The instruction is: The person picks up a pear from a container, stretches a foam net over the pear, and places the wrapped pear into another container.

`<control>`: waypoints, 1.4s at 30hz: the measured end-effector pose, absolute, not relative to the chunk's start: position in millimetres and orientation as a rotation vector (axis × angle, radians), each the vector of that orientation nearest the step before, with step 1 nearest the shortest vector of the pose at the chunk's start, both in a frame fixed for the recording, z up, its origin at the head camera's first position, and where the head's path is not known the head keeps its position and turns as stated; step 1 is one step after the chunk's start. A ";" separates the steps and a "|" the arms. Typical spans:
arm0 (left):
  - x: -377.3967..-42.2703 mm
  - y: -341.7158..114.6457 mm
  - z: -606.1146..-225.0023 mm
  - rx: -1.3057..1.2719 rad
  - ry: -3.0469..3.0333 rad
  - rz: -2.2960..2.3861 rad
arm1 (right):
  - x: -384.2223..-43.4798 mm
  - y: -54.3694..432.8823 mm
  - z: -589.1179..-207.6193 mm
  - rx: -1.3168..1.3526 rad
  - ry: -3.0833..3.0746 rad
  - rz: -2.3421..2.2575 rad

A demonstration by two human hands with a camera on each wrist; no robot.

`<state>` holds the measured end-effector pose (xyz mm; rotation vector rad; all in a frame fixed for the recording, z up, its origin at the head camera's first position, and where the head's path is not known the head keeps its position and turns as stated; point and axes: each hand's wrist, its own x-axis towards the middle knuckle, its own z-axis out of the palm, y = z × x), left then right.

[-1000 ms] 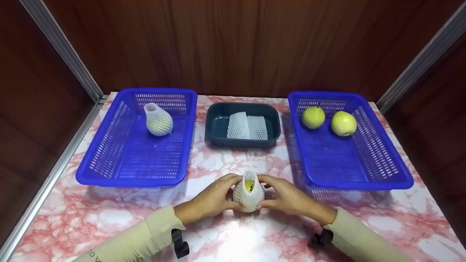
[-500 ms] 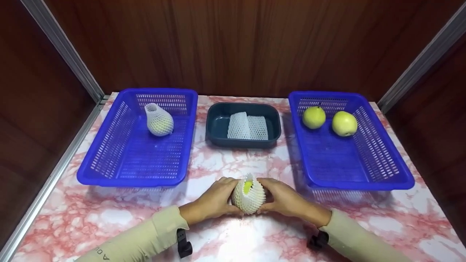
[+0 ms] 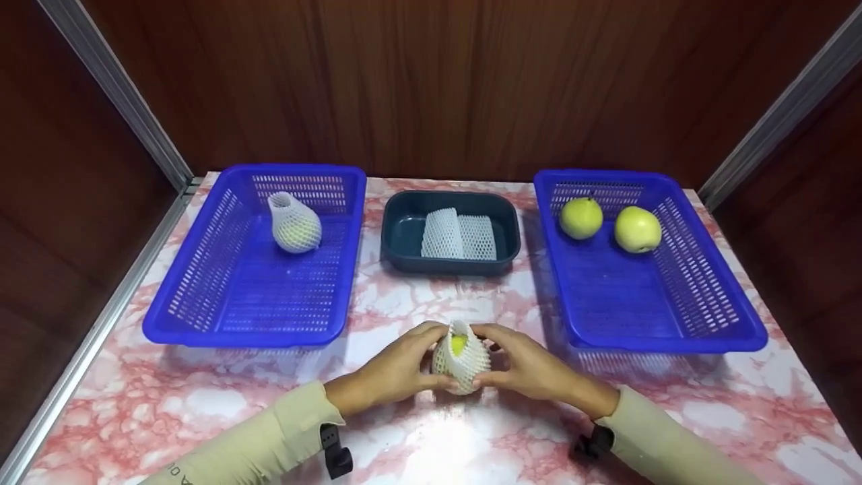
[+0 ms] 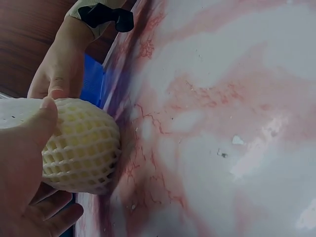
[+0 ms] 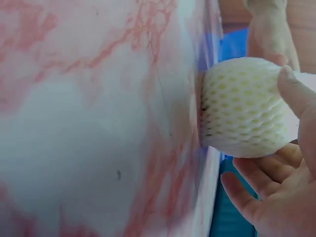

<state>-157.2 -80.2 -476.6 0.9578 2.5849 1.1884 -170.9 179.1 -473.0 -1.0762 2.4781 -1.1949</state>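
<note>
A yellow-green pear (image 3: 458,345) stands at the table's front middle inside a white foam net sleeve (image 3: 467,367). The sleeve covers its sides, and the pear's top shows through the open upper end. From the left, my left hand (image 3: 403,364) holds the sleeved pear, thumb on the near side and fingers round the far side. My right hand (image 3: 528,364) grips it from the right in the same way. In the left wrist view the netting (image 4: 81,145) is stretched over the fruit, its base at the tabletop. The right wrist view shows the thumb on the netting (image 5: 244,108).
A blue basket (image 3: 242,337) at left holds one sleeved pear (image 3: 296,229). In the right blue basket (image 3: 663,342) lie two bare pears (image 3: 580,217). Between them stands a dark bin (image 3: 404,259) with two flat foam sleeves (image 3: 441,234). A wooden wall (image 3: 458,87) closes the back.
Both hands stay on the sleeved pear and shift slightly around it. The sleeve's upper opening has changed shape a little; the baskets and bin are as before.
</note>
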 end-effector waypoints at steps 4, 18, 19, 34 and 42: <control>-158.2 -77.8 -476.6 0.919 2.569 1.154 | -173.6 180.4 -474.4 -1.043 2.425 -1.224; -162.7 -75.4 -486.2 0.871 2.488 1.199 | -174.7 180.7 -484.8 -0.946 2.378 -1.235; -163.3 -75.5 -487.1 0.868 2.472 1.230 | -174.9 180.4 -485.2 -0.923 2.355 -1.270; -173.6 -67.1 -463.5 0.651 2.047 1.916 | -173.1 172.3 -467.8 -0.657 2.140 -1.832; -172.0 -60.8 -454.5 0.670 1.951 2.043 | -167.6 168.8 -458.1 -0.581 1.993 -2.076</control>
